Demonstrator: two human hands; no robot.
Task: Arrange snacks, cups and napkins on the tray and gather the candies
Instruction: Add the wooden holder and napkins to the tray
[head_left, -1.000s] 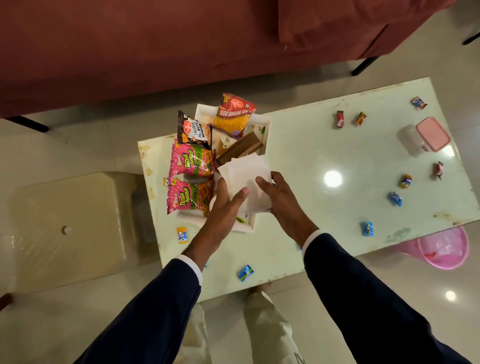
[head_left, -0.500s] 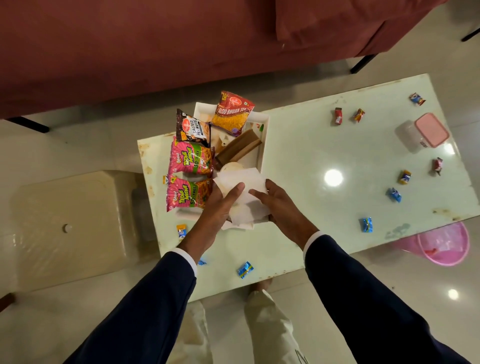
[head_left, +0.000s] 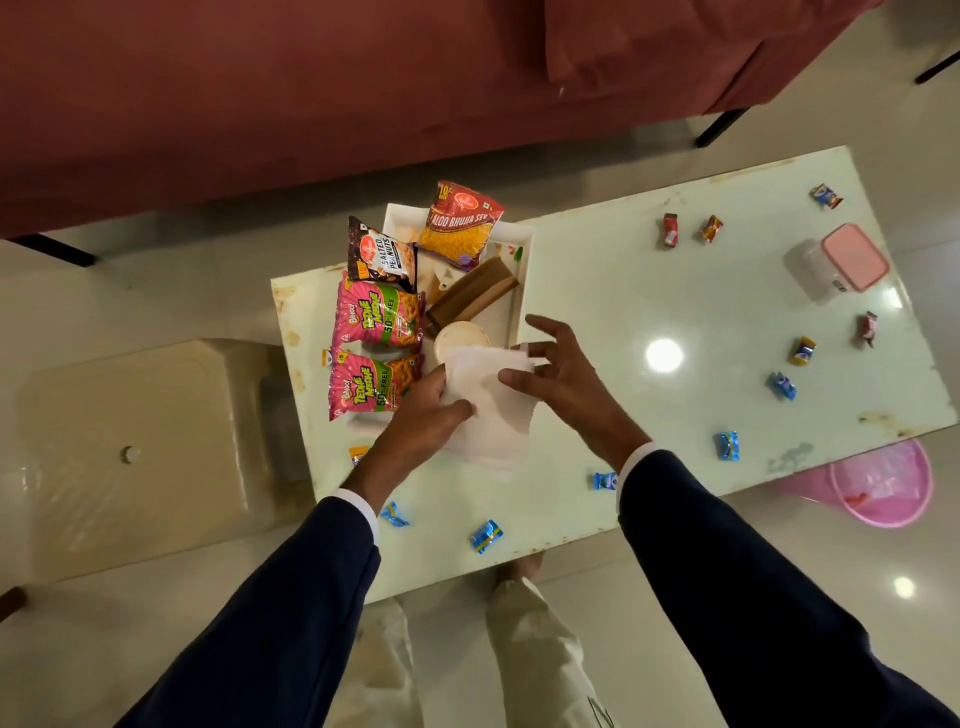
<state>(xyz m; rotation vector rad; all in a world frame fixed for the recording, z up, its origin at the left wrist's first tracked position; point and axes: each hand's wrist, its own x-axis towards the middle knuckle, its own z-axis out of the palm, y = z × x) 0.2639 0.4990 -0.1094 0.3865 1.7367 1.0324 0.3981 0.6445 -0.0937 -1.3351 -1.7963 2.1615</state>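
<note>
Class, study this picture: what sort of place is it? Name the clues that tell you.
Probably a home living room: a maroon sofa stands behind a low, glossy coffee table on a polished tiled floor.

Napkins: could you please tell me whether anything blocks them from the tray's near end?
Nothing visible does. The napkins, in the left hand and touched by the right hand, lie over the near end of the tray; a white cup borders their far edge and a pink snack packet lies to their left.

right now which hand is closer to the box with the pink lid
Right. The right hand is at the napkin's right edge, the box farther right across the table; the left hand holds the napkin's left side.
</note>
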